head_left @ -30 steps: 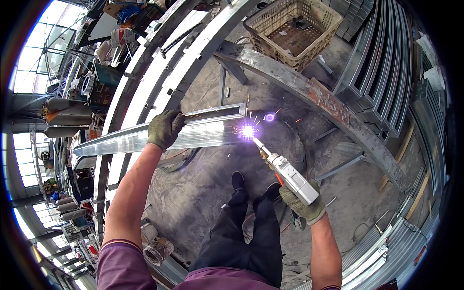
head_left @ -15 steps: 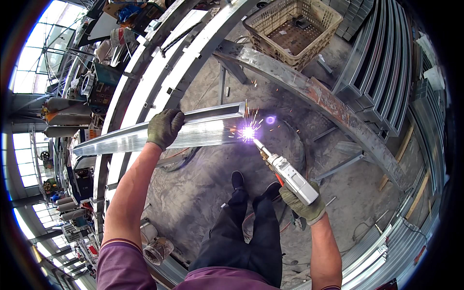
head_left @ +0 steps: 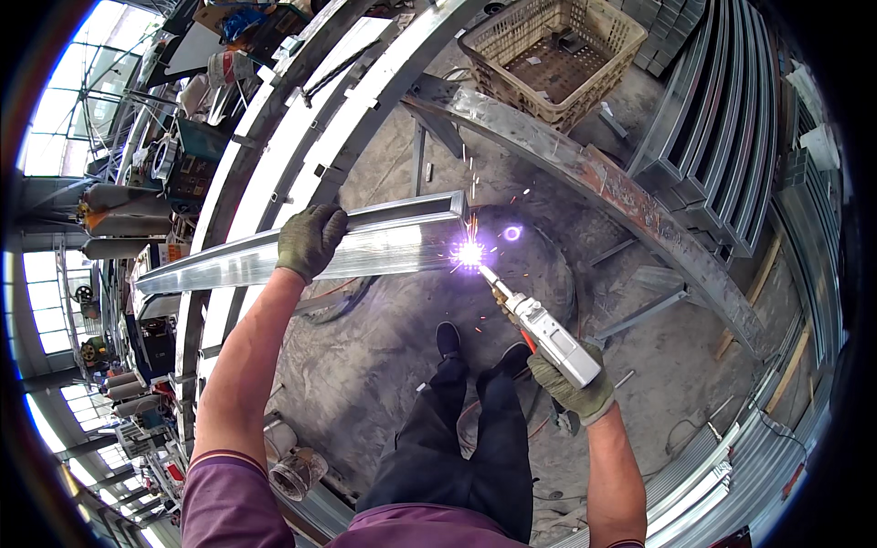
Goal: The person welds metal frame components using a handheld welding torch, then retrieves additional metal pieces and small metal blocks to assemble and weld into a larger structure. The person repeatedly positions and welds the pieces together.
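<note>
My left hand [head_left: 311, 241], in a dark green glove, is closed over the upper edge of a long shiny metal channel [head_left: 384, 254], which slants up from the left. In its matching glove, my right hand [head_left: 574, 384] grips a silver handheld laser welding gun [head_left: 554, 336]. The gun's thin nozzle points up and left to the channel's right end. At that end a bright violet-white glow [head_left: 470, 254] throws orange sparks, mostly upward. The glare hides where the nozzle tip meets the metal. My right fingers are partly hidden behind the gun.
Steel beams [head_left: 365, 110] lie under the channel at left. A rusty beam [head_left: 585, 173] crosses at the upper right, beside a beige plastic crate [head_left: 557, 64]. Stacked metal profiles [head_left: 722, 137] fill the right. A dirty bucket [head_left: 299, 472] stands at lower left; hoses lie on the floor.
The channel's right end has shifted very slightly to the right. The glow stays at that end, and the sparks now rise in a narrower upward streak. Both hands keep their grips.
</note>
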Motion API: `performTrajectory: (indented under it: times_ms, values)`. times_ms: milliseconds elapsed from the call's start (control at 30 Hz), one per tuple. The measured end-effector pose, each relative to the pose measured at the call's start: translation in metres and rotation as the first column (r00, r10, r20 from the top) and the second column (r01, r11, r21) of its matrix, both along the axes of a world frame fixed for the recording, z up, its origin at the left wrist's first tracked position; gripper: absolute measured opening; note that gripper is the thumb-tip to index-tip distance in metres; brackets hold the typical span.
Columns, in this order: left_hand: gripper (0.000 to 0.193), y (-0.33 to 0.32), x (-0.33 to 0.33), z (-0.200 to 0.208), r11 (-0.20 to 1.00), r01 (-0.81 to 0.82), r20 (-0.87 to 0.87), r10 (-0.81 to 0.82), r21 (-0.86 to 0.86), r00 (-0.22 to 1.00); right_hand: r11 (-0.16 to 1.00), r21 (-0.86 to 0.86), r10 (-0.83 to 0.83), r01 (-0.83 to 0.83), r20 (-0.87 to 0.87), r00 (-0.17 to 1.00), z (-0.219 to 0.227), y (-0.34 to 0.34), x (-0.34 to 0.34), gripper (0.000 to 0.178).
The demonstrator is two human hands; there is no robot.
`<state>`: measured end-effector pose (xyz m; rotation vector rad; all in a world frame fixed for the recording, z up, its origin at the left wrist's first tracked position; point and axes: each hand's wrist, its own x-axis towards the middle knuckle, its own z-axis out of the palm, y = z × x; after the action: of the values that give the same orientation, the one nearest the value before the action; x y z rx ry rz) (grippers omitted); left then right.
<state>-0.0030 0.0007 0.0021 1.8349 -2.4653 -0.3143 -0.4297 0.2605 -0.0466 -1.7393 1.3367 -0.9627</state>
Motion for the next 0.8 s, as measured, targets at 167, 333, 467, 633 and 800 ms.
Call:
performTrajectory:
  times_ms: [167, 333, 467, 633, 800]
  values:
    - [0.044, 0.0002, 0.0016, -0.0019, 1.0, 0.001, -0.006, -0.001, -0.008, 1.0, 0.996, 0.092, -0.028, 0.019, 0.09, 0.996, -0.0027, 0.0037, 0.0006, 0.03]
    - [0.044, 0.0008, -0.0005, 0.0013, 1.0, -0.015, -0.013, 0.015, 0.016, 1.0, 0.986, 0.164, -0.041, 0.02, 0.121, 0.992, 0.0004, 0.005, 0.0013, 0.032]
    - [0.043, -0.0001, -0.0018, 0.0016, 1.0, -0.007, 0.003, 0.007, 0.01, 1.0, 0.987, 0.158, -0.04, 0.022, 0.113, 0.993, -0.003, 0.0074, 0.0007, 0.033]
    - [0.045, 0.0008, 0.001, 0.0, 1.0, -0.01, -0.001, 0.01, 0.003, 1.0, 0.985, 0.169, -0.038, 0.016, 0.13, 0.991, -0.0031, 0.008, -0.0004, 0.033]
    - [0.046, 0.0, -0.001, 0.0016, 1.0, -0.021, 0.01, 0.021, 0.017, 1.0, 0.987, 0.161, -0.043, 0.024, 0.113, 0.993, -0.0048, 0.0087, 0.0004, 0.032]
